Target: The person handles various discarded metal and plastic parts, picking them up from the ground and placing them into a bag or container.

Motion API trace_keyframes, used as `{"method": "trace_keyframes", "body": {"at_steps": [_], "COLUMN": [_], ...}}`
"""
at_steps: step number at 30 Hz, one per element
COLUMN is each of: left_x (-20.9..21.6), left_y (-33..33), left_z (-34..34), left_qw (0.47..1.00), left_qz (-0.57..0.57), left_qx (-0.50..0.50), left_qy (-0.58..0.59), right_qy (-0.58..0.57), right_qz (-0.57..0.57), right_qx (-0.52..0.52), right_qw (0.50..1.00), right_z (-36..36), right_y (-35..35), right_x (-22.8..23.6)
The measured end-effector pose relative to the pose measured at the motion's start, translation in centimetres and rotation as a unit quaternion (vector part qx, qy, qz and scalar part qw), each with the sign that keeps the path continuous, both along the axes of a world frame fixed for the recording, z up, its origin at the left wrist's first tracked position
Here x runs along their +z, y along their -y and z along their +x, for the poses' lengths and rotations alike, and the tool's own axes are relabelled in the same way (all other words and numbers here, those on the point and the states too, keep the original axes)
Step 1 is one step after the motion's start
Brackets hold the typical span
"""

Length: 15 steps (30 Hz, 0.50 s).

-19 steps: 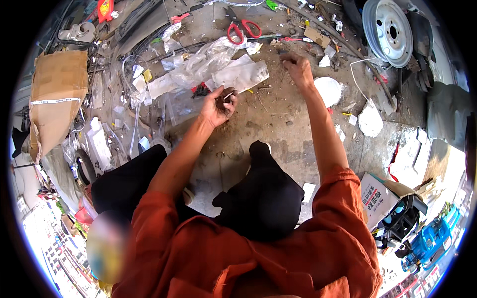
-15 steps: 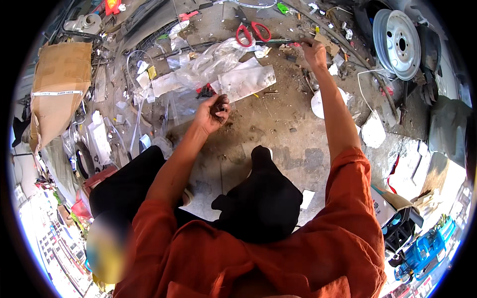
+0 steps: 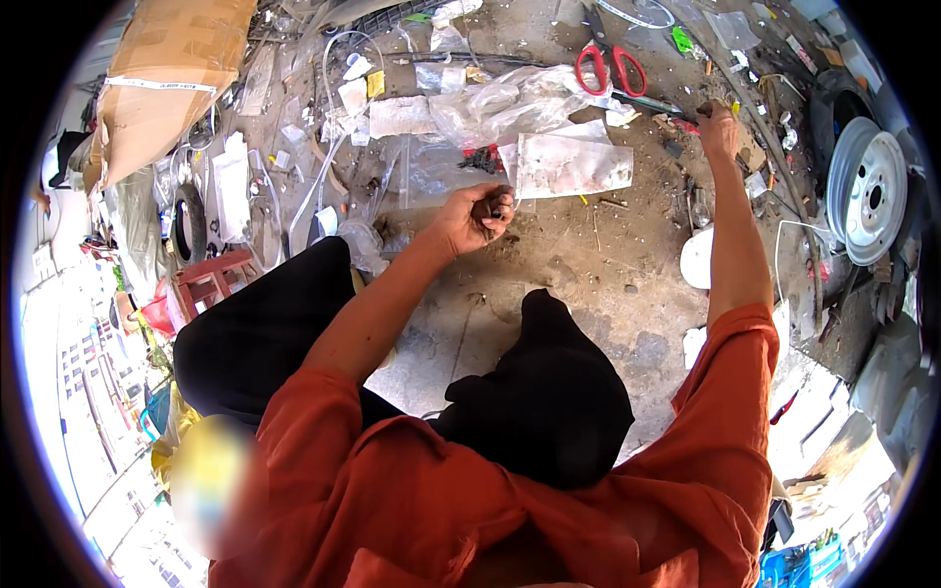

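On the dirty concrete floor [image 3: 588,294], the left hand [image 3: 477,218] was closed around a small dark part [image 3: 487,208], mid-scene. The right hand [image 3: 718,125] reached far right, fingers down among scrap; its grip could not be told. Work appeared underway, unfinished.

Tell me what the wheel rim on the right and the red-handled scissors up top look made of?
The wheel rim looks like painted or bare steel: pale grey, dull sheen, bolt holes. The scissors seem to have glossy red plastic handles; their blades look dark, probably metal.
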<state>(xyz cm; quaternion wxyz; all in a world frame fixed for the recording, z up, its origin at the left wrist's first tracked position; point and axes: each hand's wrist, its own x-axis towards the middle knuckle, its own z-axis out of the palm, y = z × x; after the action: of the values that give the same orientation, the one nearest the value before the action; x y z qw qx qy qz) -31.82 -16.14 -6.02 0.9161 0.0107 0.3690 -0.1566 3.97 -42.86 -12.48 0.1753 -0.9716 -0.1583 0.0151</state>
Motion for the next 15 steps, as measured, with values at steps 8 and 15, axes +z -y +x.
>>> {"method": "trace_keyframes", "body": {"at_steps": [8, 15], "left_x": [1.5, 7.1], "left_y": [-0.4, -6.0], "left_z": [1.9, 4.7], "left_qw": [0.994, 0.817], "left_qz": [0.069, 0.376], "left_qx": [-0.078, -0.437], "left_qy": [0.009, -0.005], "right_qy": [0.203, 0.072], "right_qz": [0.011, 0.093], "right_qx": [0.033, 0.344], "right_qw": [0.978, 0.932], "right_z": [-7.5, -15.4], "right_y": [-5.7, -19.1], "right_x": [6.2, 5.9]}}
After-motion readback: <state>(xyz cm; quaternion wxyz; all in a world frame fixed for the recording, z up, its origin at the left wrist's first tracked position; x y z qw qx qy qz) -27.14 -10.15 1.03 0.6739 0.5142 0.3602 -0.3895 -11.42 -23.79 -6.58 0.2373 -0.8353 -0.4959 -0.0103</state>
